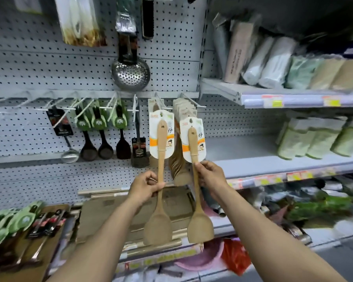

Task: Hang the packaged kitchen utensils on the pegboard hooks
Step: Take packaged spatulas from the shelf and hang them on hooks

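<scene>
Left hand [146, 185] grips the handle of a light wooden spatula on a white-and-orange backing card [161, 180], fingers curled round the shaft about midway. Right hand [211, 176] pinches the handle of a second identical carded wooden spatula [196, 180], just below its card. Both spatulas are upright, blades down, cards up, side by side in front of the grey perforated pegboard [29, 78].

Left spatula's card top sits at the white peg hook [158, 100]; can't tell whether the hole is on the hook. Right spatula's card is in front of a stack of the same carded wooden spatulas [181, 159] hanging on the neighbouring hook (card hole looks just below that hook's tip, unhooked as far as I can see).

Same hook row, to the left: dark spoons and turner on green cards [102, 135]. Above: steel perforated skimmer [130, 74]. Green-carded utensils [12, 220] lie lower left on the brown cardboard boxes [98, 216].
</scene>
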Action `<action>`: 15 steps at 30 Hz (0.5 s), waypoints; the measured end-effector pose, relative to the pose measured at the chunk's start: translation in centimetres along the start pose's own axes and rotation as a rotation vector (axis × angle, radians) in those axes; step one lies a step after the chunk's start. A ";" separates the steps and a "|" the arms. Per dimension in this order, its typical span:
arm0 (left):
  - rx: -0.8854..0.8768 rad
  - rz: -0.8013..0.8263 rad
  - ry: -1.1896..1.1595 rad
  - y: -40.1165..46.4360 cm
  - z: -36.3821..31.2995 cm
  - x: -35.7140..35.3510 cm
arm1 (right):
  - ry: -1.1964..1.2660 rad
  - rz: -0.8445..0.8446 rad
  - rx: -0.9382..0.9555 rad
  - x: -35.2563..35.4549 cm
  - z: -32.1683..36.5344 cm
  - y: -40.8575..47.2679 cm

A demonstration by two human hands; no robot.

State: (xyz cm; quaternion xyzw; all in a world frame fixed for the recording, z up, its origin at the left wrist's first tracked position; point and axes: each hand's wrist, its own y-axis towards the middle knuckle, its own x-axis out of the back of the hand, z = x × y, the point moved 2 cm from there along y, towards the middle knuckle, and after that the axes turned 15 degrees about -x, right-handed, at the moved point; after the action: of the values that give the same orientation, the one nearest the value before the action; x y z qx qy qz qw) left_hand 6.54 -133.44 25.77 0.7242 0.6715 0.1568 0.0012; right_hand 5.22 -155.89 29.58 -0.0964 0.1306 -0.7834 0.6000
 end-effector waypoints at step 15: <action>0.029 -0.049 0.037 1.7 0.1 -3.0 | 0.099 0.066 -0.050 1.0 0.5 6.4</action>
State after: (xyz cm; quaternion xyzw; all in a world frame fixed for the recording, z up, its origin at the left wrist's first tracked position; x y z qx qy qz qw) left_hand 8.02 -136.48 25.36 0.7045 0.6911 0.1605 -0.0179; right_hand 10.95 -158.44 27.96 -0.0684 0.1828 -0.7633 0.6158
